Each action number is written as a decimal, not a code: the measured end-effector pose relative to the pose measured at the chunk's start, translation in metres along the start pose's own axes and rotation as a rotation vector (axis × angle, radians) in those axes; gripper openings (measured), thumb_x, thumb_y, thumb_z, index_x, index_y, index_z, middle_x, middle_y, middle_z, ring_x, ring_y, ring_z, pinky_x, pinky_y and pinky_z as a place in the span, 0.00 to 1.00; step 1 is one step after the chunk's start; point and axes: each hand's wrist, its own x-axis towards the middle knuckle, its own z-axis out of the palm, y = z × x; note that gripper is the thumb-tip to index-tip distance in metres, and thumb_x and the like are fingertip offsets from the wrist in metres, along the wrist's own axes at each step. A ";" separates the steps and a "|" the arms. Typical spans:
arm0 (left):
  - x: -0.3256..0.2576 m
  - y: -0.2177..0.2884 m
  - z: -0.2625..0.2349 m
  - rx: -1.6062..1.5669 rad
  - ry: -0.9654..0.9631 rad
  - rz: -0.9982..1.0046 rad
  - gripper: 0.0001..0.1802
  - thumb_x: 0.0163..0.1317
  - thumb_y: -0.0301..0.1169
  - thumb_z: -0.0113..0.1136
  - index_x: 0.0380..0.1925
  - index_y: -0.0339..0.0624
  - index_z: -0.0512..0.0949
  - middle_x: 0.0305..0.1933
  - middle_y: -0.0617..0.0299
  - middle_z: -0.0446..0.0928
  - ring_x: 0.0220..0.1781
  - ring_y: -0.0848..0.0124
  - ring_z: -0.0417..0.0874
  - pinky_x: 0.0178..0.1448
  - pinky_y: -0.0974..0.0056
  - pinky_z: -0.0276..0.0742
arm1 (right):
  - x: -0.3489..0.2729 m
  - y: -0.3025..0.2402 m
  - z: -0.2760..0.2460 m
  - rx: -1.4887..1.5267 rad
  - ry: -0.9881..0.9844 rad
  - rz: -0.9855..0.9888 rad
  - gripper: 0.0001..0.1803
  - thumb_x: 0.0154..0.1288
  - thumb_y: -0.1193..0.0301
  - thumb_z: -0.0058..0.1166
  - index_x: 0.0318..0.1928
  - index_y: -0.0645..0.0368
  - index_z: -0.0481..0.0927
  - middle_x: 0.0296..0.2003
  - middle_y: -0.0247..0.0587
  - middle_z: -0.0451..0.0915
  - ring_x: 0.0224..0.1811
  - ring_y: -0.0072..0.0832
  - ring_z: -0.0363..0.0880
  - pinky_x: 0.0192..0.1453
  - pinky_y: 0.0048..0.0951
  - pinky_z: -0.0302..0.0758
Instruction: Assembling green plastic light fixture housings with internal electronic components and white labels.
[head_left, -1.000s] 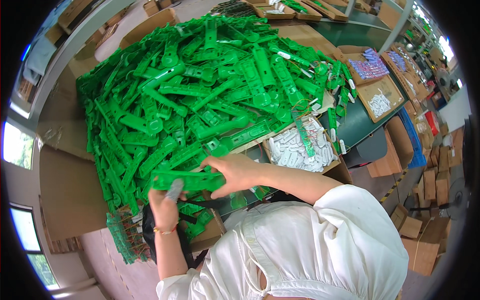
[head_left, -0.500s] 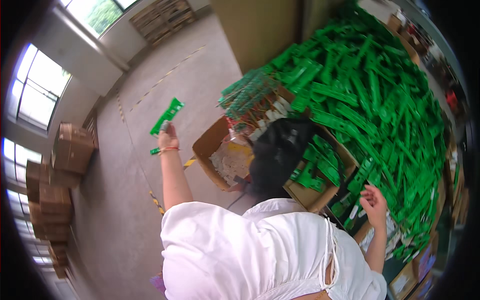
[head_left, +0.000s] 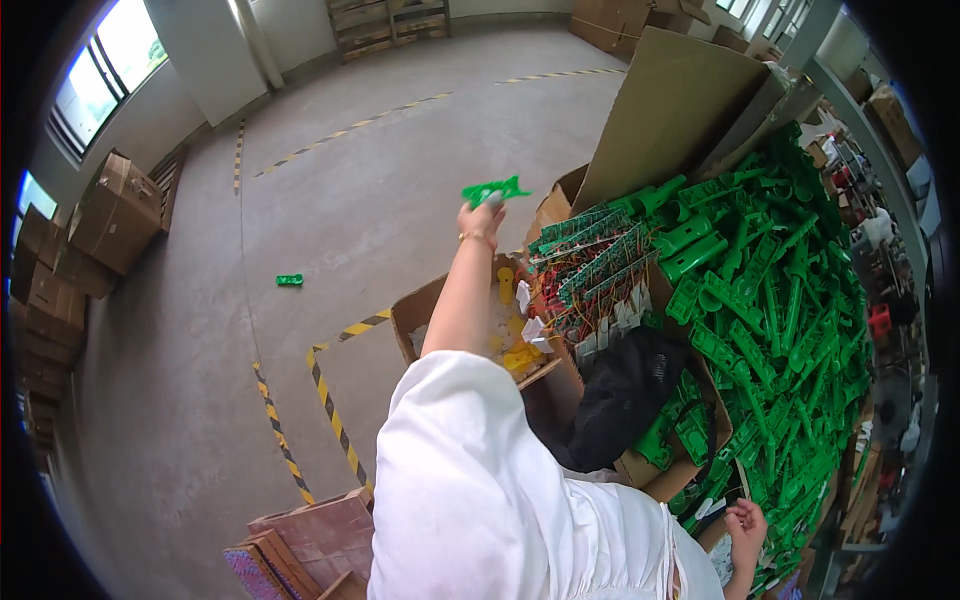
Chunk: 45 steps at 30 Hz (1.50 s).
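A green plastic part is gripped in the raised left hand; the right hand is loosely curled, empty, near the green pile.

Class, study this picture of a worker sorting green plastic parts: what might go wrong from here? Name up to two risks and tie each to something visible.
1. The left hand holds a green part by its fingertips, high over the open cardboard box; it may slip and land on the floor, like the stray green piece lying there.
2. The pile of green parts is heaped high and could slide.
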 end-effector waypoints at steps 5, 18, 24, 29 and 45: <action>0.020 0.000 0.084 0.152 -0.314 0.011 0.40 0.57 0.15 0.40 0.66 0.43 0.35 0.58 0.39 0.60 0.49 0.50 0.76 0.47 0.53 0.80 | -0.014 -0.016 0.012 0.047 0.028 -0.003 0.19 0.55 0.80 0.54 0.49 0.62 0.71 0.36 0.36 0.77 0.36 0.18 0.73 0.41 0.18 0.71; -0.081 0.089 0.026 0.374 -0.377 0.643 0.17 0.60 0.24 0.51 0.50 0.41 0.70 0.42 0.58 0.75 0.38 0.71 0.77 0.42 0.71 0.72 | -0.026 0.023 0.018 0.174 0.077 0.066 0.11 0.59 0.73 0.55 0.43 0.62 0.76 0.32 0.32 0.78 0.33 0.15 0.74 0.36 0.18 0.72; -0.260 0.020 0.117 0.318 -1.116 0.207 0.21 0.64 0.29 0.48 0.56 0.32 0.63 0.42 0.56 0.72 0.39 0.72 0.73 0.46 0.71 0.71 | -0.023 0.063 0.016 0.065 0.187 0.069 0.07 0.59 0.73 0.53 0.36 0.63 0.79 0.26 0.36 0.80 0.26 0.17 0.75 0.31 0.20 0.71; -0.411 -0.120 0.121 0.575 -1.251 -0.824 0.29 0.61 0.33 0.51 0.59 0.31 0.58 0.59 0.42 0.65 0.57 0.58 0.72 0.57 0.60 0.71 | -0.037 0.080 0.022 0.023 0.292 0.076 0.11 0.55 0.74 0.54 0.40 0.64 0.78 0.29 0.42 0.81 0.26 0.26 0.78 0.31 0.26 0.74; -0.469 -0.306 0.079 1.189 -1.056 -0.002 0.35 0.46 0.14 0.55 0.58 0.33 0.58 0.41 0.57 0.75 0.39 0.70 0.77 0.43 0.70 0.73 | -0.038 0.098 -0.004 -0.107 0.387 -0.137 0.10 0.54 0.75 0.56 0.38 0.60 0.78 0.30 0.40 0.79 0.24 0.29 0.79 0.28 0.27 0.74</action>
